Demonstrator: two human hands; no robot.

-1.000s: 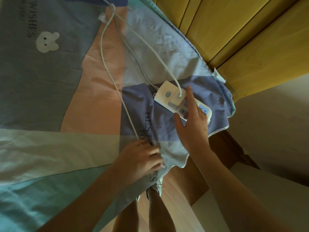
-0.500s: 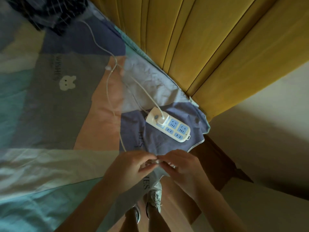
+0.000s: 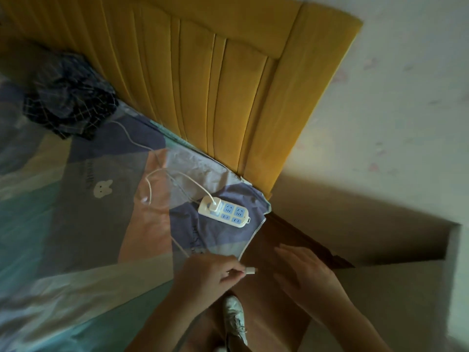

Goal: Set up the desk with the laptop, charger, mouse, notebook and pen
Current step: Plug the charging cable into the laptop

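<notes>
A white charger plug [image 3: 212, 204] sits in a white and blue power strip [image 3: 224, 212] lying on the bed near its corner. The charger's white cable [image 3: 149, 189] loops across the patchwork bedsheet and runs down to my left hand [image 3: 208, 276]. That hand is closed on the cable's end, and the white connector [image 3: 250, 270] sticks out to the right of my fingers. My right hand [image 3: 304, 273] hovers to the right of the connector with its fingers spread, holding nothing. No laptop, mouse, notebook or pen is in view.
A yellow padded headboard [image 3: 215, 85] stands behind the bed against a pale wall. A dark checked cloth [image 3: 68, 97] is bunched at the bed's far left. My white shoe [image 3: 234, 318] shows on the brown floor below the hands.
My right hand has left the power strip, met the left at the cable end, then drawn away open. The left hand keeps the cable end, and my view has tilted up.
</notes>
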